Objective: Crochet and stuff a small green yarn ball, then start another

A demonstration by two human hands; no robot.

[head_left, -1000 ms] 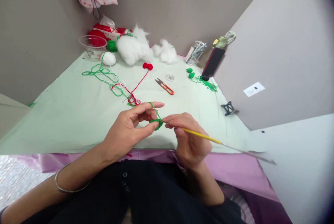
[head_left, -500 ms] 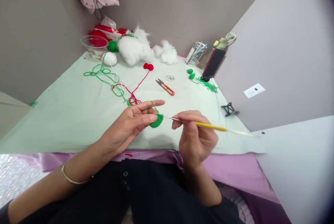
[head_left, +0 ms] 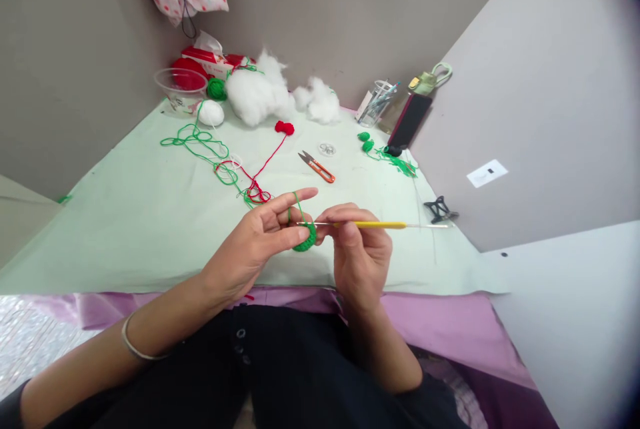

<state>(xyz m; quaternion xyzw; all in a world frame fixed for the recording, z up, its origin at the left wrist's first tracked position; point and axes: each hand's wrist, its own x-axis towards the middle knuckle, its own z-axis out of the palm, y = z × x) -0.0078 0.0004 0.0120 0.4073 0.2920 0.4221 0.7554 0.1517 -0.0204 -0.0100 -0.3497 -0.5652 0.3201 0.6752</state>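
Loops of thin green yarn [head_left: 193, 142] lie on the pale green, cloth-covered worktop [head_left: 125, 229], left of a tangle of thin red yarn [head_left: 257, 193]. Nearer the front edge, the left hand [head_left: 257, 235], index finger extended under a green strand, pinches a small rounded green crocheted piece [head_left: 306, 241] between thumb and fingers; beside it, the right hand [head_left: 363, 255], fingers curled closed, grips a slim yellow-handled metal crochet hook [head_left: 383, 224], its tip at the piece's upper edge.

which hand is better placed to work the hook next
Probably the right hand: it grips the yellow hook, whose tip reaches the green piece. The left hand pinches that piece and carries its yarn.
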